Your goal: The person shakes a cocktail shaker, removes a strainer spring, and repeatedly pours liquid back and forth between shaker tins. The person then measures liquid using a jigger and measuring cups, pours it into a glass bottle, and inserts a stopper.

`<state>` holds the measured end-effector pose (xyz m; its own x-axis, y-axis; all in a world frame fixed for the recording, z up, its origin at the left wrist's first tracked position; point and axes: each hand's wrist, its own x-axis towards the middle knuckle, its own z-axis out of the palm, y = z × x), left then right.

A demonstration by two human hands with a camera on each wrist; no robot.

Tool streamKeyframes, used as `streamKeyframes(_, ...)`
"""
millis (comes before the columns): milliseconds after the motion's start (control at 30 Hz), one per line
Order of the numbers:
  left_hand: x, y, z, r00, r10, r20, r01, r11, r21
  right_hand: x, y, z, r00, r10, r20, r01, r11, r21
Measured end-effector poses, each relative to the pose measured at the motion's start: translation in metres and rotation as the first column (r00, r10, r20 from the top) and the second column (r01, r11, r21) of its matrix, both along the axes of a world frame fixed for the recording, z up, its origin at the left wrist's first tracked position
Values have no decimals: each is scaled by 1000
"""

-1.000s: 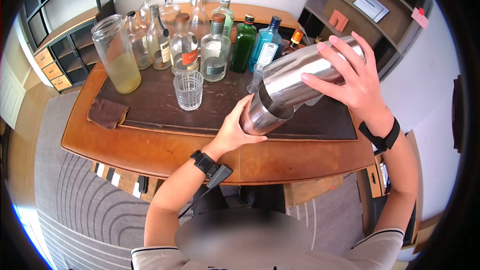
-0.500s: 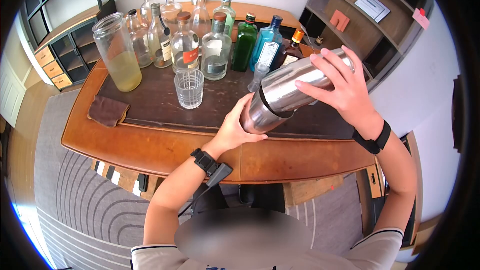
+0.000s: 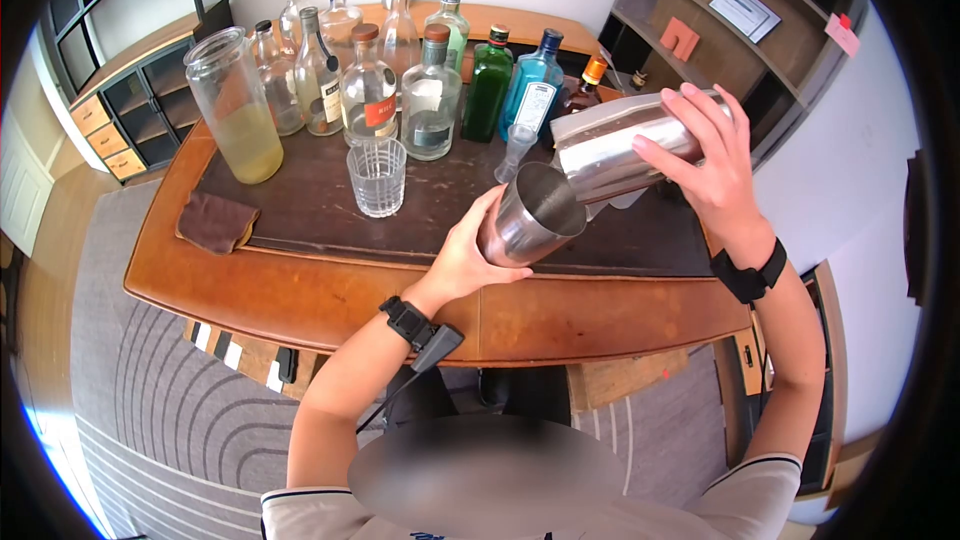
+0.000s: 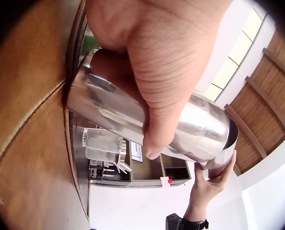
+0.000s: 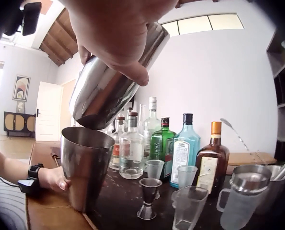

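My left hand [image 3: 462, 262] grips a steel shaker tin [image 3: 530, 230] low over the front of the desk, its mouth facing up and slightly right. The right hand [image 3: 715, 165] grips a second steel shaker tin [image 3: 620, 152] by its base end, tilted with its mouth down to the left. In the right wrist view the tilted tin's rim [image 5: 92, 120] is right over the mouth of the lower tin [image 5: 87, 163]. The left thumb [image 4: 156, 139] lies along the lower tin's side in the left wrist view. A cut-glass tumbler [image 3: 378, 180] stands left of the tins.
Several bottles [image 3: 430, 105] line the back of the desk, with a tall pitcher [image 3: 245, 135] of yellowish liquid at left. A folded brown cloth [image 3: 215, 222] lies near the front left. Beyond the tins stand a jigger [image 5: 148, 194], small glasses and a lidded jug [image 5: 245, 201].
The right hand has lifted the tilted tin up and right, off the lower tin, whose mouth now shows. Half a second ago its rim overlapped that mouth. The left hand has hardly moved.
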<state>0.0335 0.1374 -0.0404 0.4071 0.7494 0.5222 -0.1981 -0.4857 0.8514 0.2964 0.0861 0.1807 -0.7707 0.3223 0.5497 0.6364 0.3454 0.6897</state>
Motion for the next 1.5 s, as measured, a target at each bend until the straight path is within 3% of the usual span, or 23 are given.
streamKeyframes(267, -1, 1, -4, 1000, 12, 16, -12, 1000, -15, 9, 6, -21, 1000, 0, -7, -1, 994, -110)
streamKeyframes(400, -1, 1, -3, 1000, 9, 14, -8, 1000, -30, 19, 10, -12, 999, -17, -32, 16, 1000, -16)
streamKeyframes(467, 0, 2, -5, 1000, 10, 6, -10, 1000, -21, 11, 12, -13, 997, 14, -80, -18, 999, -39)
streamKeyframes(533, 0, 3, -7, 1000, 15, -8, -15, 1000, -12, -4, 9, -19, 949, 49, -310, -117, 972, -204)
streamKeyframes(600, 1, 4, -8, 998, -6, 55, 8, 1000, -27, -12, 9, -28, 951, 70, -301, -136, 970, -204)
streamKeyframes(700, -1, 2, -5, 999, 10, 47, -9, 1000, -20, -13, 8, -41, 979, 0, -203, -45, 975, -219)
streamKeyframes(867, -2, 3, -4, 998, -59, -11, 58, 996, -60, 10, 2, -33, 996, 7, -86, -22, 984, -175)
streamKeyframes(967, -3, 1, -3, 999, -42, -20, 41, 998, -54, 21, 3, -19, 1000, -27, -6, 27, 999, -28)
streamKeyframes(1133, -1, 2, -5, 999, -46, 2, 47, 998, -48, -3, 8, -26, 992, 8, -129, -23, 994, -112)
streamKeyframes(1333, -4, 0, -1, 999, -50, 1, 50, 997, -60, 5, 6, -41, 996, 1, -87, -18, 981, -195)
streamKeyframes(1500, -3, 0, -1, 999, -33, -6, 32, 998, -60, 21, 6, -21, 996, -36, -80, 30, 997, -70)
